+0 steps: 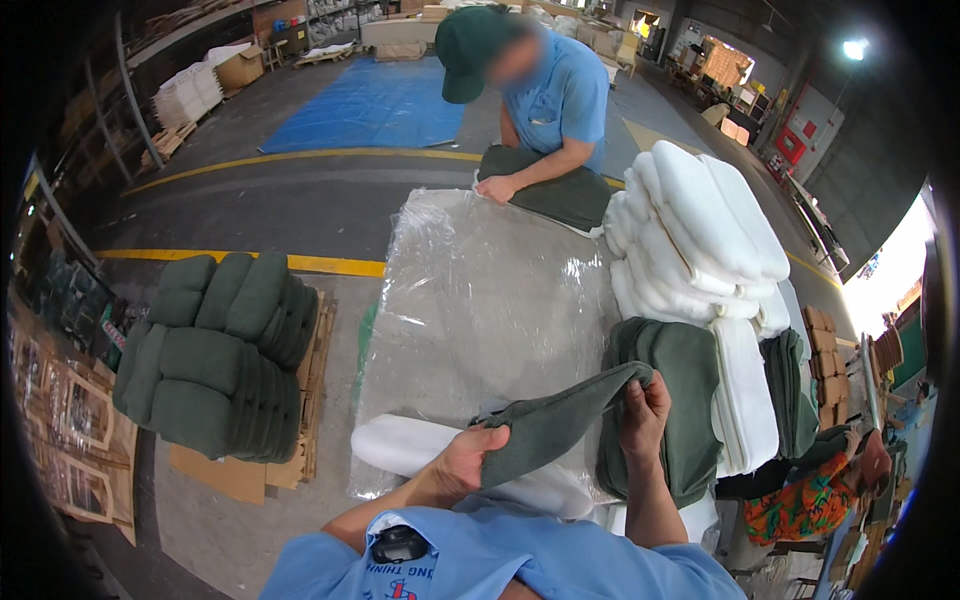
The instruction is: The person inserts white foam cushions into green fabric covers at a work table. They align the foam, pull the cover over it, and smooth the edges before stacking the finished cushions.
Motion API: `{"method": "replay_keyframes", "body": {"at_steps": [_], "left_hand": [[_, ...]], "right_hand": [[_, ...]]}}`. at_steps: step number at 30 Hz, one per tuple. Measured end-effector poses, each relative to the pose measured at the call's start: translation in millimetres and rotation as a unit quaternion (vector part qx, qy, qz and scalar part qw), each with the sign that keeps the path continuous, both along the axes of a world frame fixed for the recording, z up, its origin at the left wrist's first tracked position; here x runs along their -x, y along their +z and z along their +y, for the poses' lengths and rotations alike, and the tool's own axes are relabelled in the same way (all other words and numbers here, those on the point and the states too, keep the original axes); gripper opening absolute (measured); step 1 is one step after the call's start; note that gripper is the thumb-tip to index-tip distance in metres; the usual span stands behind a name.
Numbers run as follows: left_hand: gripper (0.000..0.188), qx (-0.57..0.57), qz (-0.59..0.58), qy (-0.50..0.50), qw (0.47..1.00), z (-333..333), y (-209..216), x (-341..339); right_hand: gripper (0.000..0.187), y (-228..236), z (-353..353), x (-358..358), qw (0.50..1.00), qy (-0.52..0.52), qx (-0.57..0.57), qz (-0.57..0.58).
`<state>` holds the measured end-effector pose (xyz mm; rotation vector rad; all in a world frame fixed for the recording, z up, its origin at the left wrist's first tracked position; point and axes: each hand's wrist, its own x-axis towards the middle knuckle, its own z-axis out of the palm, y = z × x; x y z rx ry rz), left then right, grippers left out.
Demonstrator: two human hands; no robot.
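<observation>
A dark green fabric cushion cover (555,425) is stretched between my hands, above the near edge of a plastic-wrapped table. My left hand (472,458) grips its left end with the thumb on top. At the right, my right hand (645,408) pinches the raised corner. Below the cover lies a white cushion insert (400,445), partly hidden by my left arm and the fabric. A stack of dark green covers (672,400) sits close beside my right hand. On the far side, a co-worker's hand (495,188) holds another dark green cover (560,195) with a white edge showing.
The table (490,290) is covered in clear plastic film. White inserts (700,230) are piled high at its right. Finished-looking green cushions (215,350) are stacked on a pallet at the left. A blue tarp (365,105) lies on the floor beyond; another person (810,500) is at the far right.
</observation>
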<state>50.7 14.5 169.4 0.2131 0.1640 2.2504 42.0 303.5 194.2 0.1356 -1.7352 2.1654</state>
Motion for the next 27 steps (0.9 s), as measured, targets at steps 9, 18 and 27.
{"method": "replay_keyframes", "body": {"at_steps": [9, 18, 27], "left_hand": [[0.073, 0.057, 0.007, 0.019, 0.998, -6.8, 29.0, -2.5], [0.057, -0.053, 0.021, 0.021, 0.998, -21.7, 52.9, 1.4], [0.039, 0.035, 0.028, 0.157, 0.987, -25.6, -7.8, -28.5]], "right_hand": [[0.024, -1.4, 4.5, -4.6, 0.998, 0.04, -0.047, -0.027], [0.02, 130.0, 67.7, -54.6, 0.886, 0.031, -0.442, -0.132], [0.034, 137.0, 31.3, 52.5, 0.794, 0.465, -0.209, -0.33]]}}
